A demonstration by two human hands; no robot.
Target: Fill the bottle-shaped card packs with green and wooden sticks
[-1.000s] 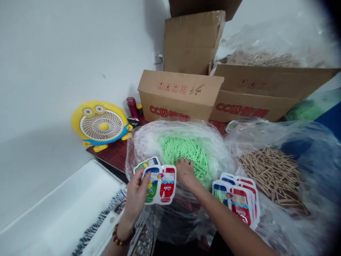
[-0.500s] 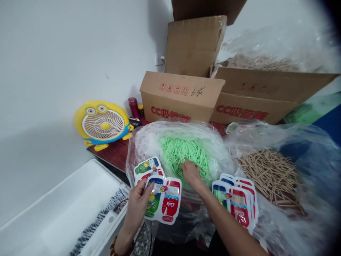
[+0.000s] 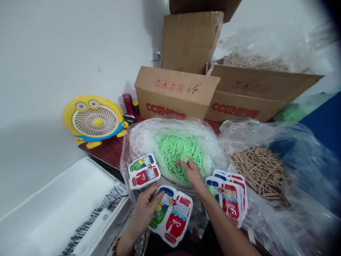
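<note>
My left hand (image 3: 145, 208) is closed, thumb on top, on the edge of a bottle-shaped candy packet (image 3: 176, 220) printed with Sprite and Cola pictures. My right hand (image 3: 194, 174) reaches into a clear plastic bag (image 3: 141, 137) full of thin green sticks (image 3: 170, 151). Its fingers are pinched on a small bunch of green sticks. Left of the bag's front lies a pile of similar packets (image 3: 144, 171). Beside my right forearm is a fanned stack of packets (image 3: 229, 193), the top one with green and brown sticks showing inside.
Brown sticks (image 3: 259, 170) lie in an open plastic bag at right. Cardboard boxes (image 3: 170, 92) stand behind the bags. A yellow fan (image 3: 97, 122) and a dark red bottle (image 3: 128, 104) stand at the table's left. Below is a white foam box (image 3: 53, 213).
My left hand has drawn the packet down and right, away from the packet pile. My right hand, still among the green sticks, has lifted slightly with a bunch between its fingers. The view shifted slightly.
</note>
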